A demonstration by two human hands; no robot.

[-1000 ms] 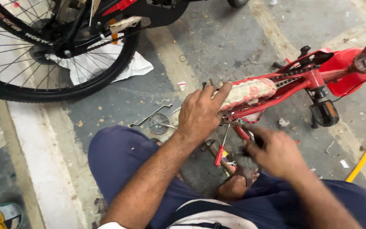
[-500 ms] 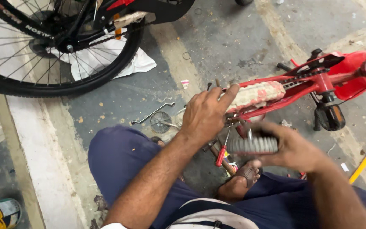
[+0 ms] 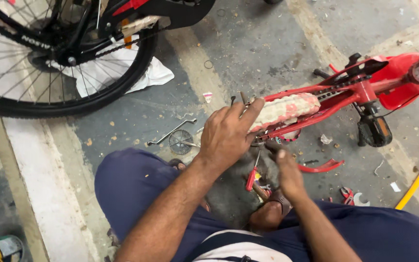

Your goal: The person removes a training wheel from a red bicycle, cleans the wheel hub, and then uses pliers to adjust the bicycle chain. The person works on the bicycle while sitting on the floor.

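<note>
Dusty grey concrete floor; left hand clasps wrapped red bike frame; right hand blurred, grip unclear.

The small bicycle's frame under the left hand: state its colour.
Red, seen in the head view: small bicycle frame, left hand.

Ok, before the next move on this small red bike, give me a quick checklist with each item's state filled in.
1. Left hand steadying the red bike frame at its wrapped end: ok.
2. Right hand on a tool or part: cannot tell, blurred by motion.
3. Red-handled tool close below the hands: ok.
4. Work spot under the left hand visible: not ok, the hand covers it.
5. Floor around the knees free of loose parts: not ok, a metal rod and small bits lie there.
</note>
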